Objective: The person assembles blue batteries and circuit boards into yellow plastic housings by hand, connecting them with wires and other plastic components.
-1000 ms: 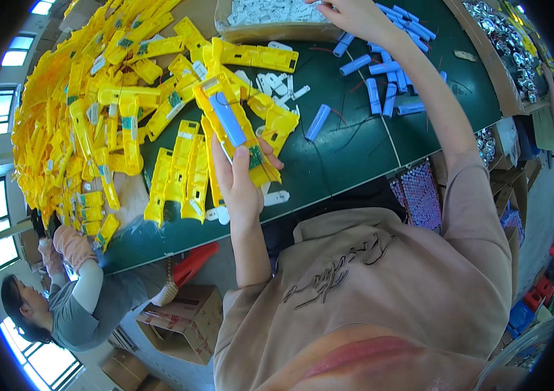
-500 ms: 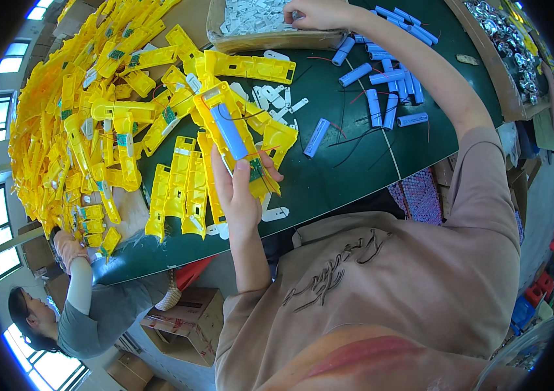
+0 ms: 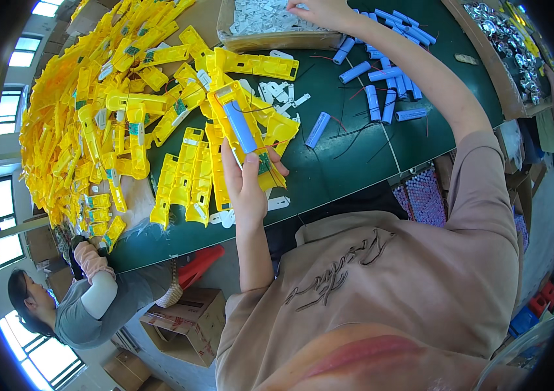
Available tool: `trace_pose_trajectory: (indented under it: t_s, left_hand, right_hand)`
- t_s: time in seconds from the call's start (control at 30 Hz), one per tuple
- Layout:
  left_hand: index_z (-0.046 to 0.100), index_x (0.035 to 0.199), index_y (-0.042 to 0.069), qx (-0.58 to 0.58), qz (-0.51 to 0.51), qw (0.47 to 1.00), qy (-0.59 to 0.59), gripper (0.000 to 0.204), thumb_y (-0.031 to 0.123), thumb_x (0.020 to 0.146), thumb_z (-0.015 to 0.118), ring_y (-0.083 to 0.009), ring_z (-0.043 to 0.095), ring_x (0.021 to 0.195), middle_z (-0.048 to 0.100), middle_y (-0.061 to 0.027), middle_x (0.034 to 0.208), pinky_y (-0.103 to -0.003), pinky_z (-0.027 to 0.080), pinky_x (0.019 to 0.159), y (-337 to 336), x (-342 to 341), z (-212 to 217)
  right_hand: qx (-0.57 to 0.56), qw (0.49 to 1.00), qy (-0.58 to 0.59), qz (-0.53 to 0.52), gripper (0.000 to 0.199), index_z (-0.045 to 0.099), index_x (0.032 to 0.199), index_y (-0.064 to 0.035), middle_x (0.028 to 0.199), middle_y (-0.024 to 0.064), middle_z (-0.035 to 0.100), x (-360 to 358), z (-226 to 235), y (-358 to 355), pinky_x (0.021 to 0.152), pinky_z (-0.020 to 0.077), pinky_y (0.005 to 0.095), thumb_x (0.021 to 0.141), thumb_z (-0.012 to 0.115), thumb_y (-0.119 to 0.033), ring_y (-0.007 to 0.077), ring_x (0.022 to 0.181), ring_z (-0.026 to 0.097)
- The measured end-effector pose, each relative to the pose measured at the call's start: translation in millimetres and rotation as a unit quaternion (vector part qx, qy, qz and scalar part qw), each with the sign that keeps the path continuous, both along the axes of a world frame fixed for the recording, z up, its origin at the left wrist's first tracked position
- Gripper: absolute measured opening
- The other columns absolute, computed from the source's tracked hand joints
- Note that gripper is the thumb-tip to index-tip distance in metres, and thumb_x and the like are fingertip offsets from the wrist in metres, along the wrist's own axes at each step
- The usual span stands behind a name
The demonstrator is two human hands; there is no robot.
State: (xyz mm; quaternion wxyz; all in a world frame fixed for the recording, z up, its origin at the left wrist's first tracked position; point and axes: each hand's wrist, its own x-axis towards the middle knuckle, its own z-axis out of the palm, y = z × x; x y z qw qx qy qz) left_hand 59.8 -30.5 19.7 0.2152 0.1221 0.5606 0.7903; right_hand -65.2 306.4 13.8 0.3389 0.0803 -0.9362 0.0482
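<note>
My left hand (image 3: 247, 189) grips a yellow plastic housing (image 3: 224, 96) from below, thumb on its near end. A blue cylindrical battery (image 3: 240, 127) lies lengthwise in the housing, with thin wires and a green circuit board (image 3: 264, 163) by my fingers. At the top edge, my right hand (image 3: 319, 12) is over a cardboard box (image 3: 277, 43) full of small clear-white plastic pieces (image 3: 257, 18). Its fingers are drawn together in a pinch; whatever is between them is too small to make out. Several empty yellow housings (image 3: 189, 173) lie side by side left of my left hand.
Loose blue batteries (image 3: 355, 72) with wires lie on the green table (image 3: 335, 182) at right. White plastic strips (image 3: 280, 94) sit between. A large heap of yellow housings (image 3: 62, 150) fills the left, where a co-worker (image 3: 88, 306) works. A box of shiny metal parts (image 3: 508, 52) stands far right.
My right hand has lifted slightly within the box area, fingers still together. The view has shifted a little. My left hand keeps the housing, and the co-worker's arm has moved nearer the table edge.
</note>
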Motion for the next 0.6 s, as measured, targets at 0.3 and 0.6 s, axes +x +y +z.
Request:
trace_pose_trajectory:
  t_s: [0.3, 0.6]
  left_hand:
    - [0.028, 0.135, 0.008, -0.008, -0.013, 1.000, 0.013, 0.042, 0.013, 0.094, 0.038, -0.0202, 0.059, 0.067, 0.058, -0.0146, 0.087, -0.034, 0.053, 0.060, -2.4, 7.6, 2.4]
    - [0.029, 0.133, 0.004, 0.000, -0.008, 1.000, 0.008, 0.040, 0.008, 0.094, 0.036, -0.0193, 0.059, 0.067, 0.057, -0.0141, 0.088, -0.031, 0.052, 0.062, -7.8, 9.1, 4.2]
  right_hand:
    - [-0.203, 0.975, -0.076, -0.056, 0.028, 0.066, 0.093, -0.0034, 0.082, 0.0141, 0.067, -8.3, -10.2, 14.8, 0.068, 0.0494, 0.0373, 0.086, 0.058, -0.029, 0.0284, 0.076, 0.065]
    - [-0.366, 0.912, -0.178, 0.059, 0.023, 0.063, 0.092, -0.0023, 0.072, 0.0103, 0.065, -4.1, -1.8, -2.9, 0.056, 0.0488, 0.0314, 0.088, 0.056, -0.024, 0.0161, 0.058, 0.062]
